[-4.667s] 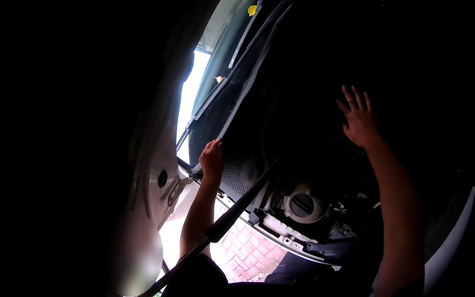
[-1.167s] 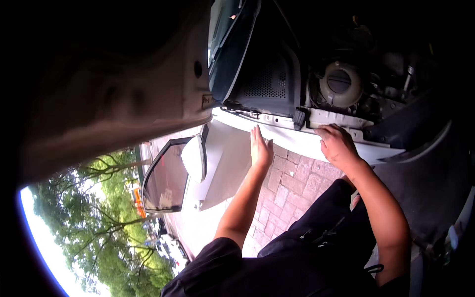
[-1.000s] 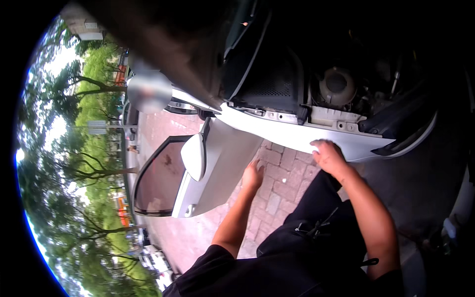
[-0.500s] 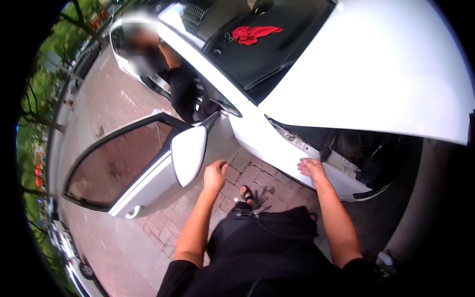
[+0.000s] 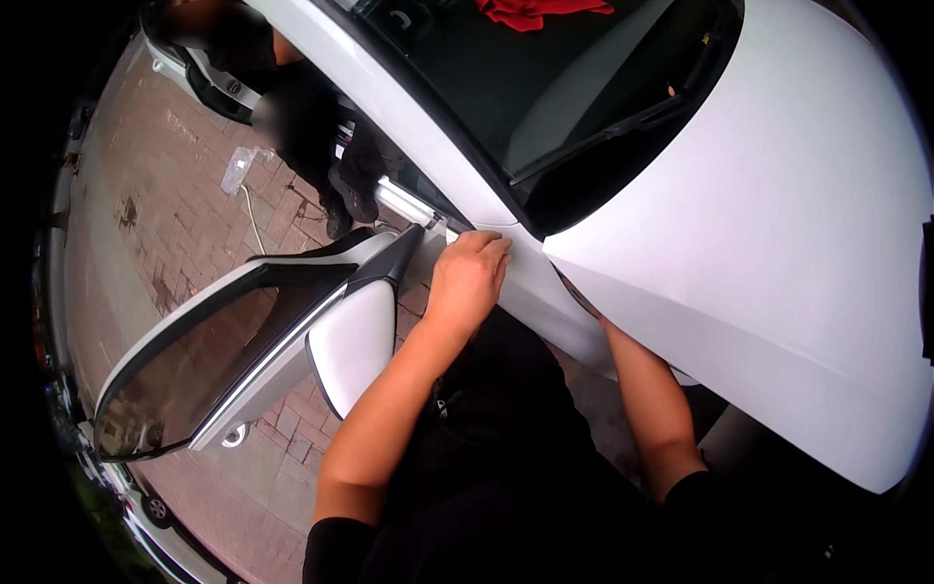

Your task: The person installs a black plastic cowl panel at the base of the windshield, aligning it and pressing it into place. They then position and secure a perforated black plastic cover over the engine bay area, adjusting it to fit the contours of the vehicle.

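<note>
My left hand (image 5: 472,274) rests on the white car's front fender (image 5: 530,282), close to the base of the windscreen pillar. Its fingers are loosely bent over the panel, with nothing visible in them. Under the edge of the white hood (image 5: 759,243) goes my right forearm (image 5: 650,394); the hand itself is hidden there, so its grip does not show. The hood lies low over the engine bay and covers most of it, with a dark gap along its near edge.
At my left the front door (image 5: 263,341) stands open, its white mirror (image 5: 355,350) beside my left forearm. A person in dark clothes (image 5: 311,136) is by the door opening. A red cloth (image 5: 540,10) shows at the windscreen (image 5: 574,78). Brick paving (image 5: 195,214) lies beyond the door.
The hood has come down over the engine bay. My left hand has moved forward onto the fender, and my right hand has gone out of sight beneath the hood edge. My view has shifted.
</note>
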`<state>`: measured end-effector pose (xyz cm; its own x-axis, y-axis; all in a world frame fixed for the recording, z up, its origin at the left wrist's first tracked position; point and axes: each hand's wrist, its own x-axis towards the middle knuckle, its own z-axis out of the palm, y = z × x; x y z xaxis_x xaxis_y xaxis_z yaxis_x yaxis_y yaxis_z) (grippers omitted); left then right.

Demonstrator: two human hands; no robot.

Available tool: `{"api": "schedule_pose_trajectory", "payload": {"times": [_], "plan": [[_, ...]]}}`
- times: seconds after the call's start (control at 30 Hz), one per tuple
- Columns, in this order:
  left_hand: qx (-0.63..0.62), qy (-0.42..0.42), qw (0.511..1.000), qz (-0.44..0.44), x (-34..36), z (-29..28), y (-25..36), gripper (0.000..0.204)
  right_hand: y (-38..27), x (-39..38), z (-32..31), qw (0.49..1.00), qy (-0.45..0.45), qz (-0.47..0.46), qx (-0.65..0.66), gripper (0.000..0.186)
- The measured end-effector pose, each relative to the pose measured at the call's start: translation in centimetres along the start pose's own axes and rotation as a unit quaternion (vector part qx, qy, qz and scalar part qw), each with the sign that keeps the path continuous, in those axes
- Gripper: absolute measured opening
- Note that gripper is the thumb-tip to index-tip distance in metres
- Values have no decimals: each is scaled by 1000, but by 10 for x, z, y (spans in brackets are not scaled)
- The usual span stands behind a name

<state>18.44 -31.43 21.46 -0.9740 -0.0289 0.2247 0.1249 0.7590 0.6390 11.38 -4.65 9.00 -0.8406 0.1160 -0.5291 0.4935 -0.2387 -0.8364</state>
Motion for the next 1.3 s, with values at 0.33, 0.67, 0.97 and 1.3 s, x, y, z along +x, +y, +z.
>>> {"api": "schedule_pose_trajectory", "payload": {"times": [0.33, 0.67, 0.97, 1.3], "plan": [[-40, -99, 991, 77, 28, 50, -29, 29, -7, -16, 7, 985, -13, 25, -171, 48], [-9, -210, 977, 49, 33, 54, -31, 44, -1, -34, 8, 971, -43, 54, -228, 45], [-60, -279, 958, -23, 39, 46, -33, 48, 7, -38, 4, 969, -67, 70, -228, 42], [-14, -372, 927, -48, 69, 55, -18, 56, 3, -28, 2, 968, -94, 114, -201, 40]]}}
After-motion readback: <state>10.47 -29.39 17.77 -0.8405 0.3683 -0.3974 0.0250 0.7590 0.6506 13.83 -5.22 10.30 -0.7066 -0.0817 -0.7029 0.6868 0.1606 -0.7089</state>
